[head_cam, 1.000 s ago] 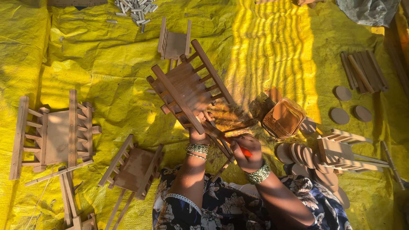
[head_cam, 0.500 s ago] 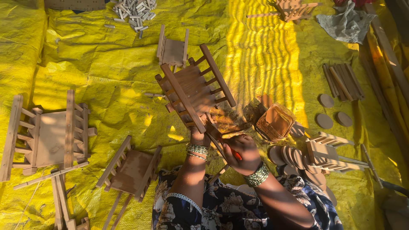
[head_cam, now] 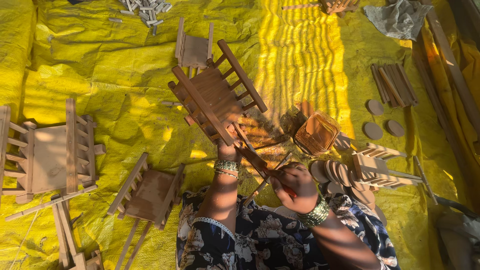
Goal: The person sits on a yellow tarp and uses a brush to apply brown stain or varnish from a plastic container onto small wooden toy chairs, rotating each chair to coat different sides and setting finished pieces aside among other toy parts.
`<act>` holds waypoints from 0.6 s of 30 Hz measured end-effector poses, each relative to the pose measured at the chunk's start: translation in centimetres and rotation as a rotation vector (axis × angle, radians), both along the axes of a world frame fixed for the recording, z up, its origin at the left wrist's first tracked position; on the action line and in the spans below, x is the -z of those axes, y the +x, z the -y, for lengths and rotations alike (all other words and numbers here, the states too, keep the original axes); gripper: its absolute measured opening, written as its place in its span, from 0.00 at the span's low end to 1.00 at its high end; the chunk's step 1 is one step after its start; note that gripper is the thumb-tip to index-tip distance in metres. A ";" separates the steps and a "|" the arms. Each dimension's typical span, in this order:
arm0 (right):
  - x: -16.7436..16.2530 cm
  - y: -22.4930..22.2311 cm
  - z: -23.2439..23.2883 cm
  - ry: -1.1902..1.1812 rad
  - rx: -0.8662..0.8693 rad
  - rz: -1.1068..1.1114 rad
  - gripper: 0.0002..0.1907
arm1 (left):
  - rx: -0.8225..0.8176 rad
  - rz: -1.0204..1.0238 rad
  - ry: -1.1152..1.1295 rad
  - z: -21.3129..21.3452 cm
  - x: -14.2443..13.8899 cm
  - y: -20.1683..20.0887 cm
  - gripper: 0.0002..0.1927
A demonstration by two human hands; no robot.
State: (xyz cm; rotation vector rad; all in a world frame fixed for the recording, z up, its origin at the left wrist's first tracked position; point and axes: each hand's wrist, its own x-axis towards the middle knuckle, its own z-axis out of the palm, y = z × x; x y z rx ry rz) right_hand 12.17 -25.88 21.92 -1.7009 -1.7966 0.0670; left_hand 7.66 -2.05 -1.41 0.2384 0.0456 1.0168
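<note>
My left hand (head_cam: pixel 229 148) grips the lower end of a small wooden toy cart (head_cam: pixel 216 98), holding it up tilted over the yellow tarp (head_cam: pixel 125 80). The cart has slatted side rails and a flat bed. My right hand (head_cam: pixel 295 186) is closed on a thin red-handled tool (head_cam: pixel 283 186) just under the cart's long shaft (head_cam: pixel 252 156), touching it. Both wrists wear green bangles.
More wooden carts lie at left (head_cam: pixel 47 152), front left (head_cam: pixel 147 192) and behind (head_cam: pixel 194 47). A square woven basket (head_cam: pixel 316 132), wooden discs (head_cam: pixel 372 131), a stick bundle (head_cam: pixel 392 84), stacked wheels (head_cam: pixel 340 172), small pegs (head_cam: pixel 145 9) and a grey cloth (head_cam: pixel 400 19) surround me.
The view has shifted slightly, so the cart and hands sit a little farther right in frame. My hands keep their grip; the right hand has stayed at the shaft.
</note>
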 end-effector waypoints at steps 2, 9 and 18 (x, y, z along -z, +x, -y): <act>0.3 -0.3 -0.7 0.029 -0.033 0.053 0.14 | -0.005 0.023 0.001 0.1 0.0 -0.2 0.35; -1.1 2.2 2.1 -0.183 -0.045 0.041 0.09 | -0.079 -0.025 -0.013 0.8 -0.5 -0.3 0.34; -1.1 -0.1 -1.9 0.060 0.001 -0.087 0.08 | 0.113 0.055 0.035 1.1 1.1 -0.7 0.44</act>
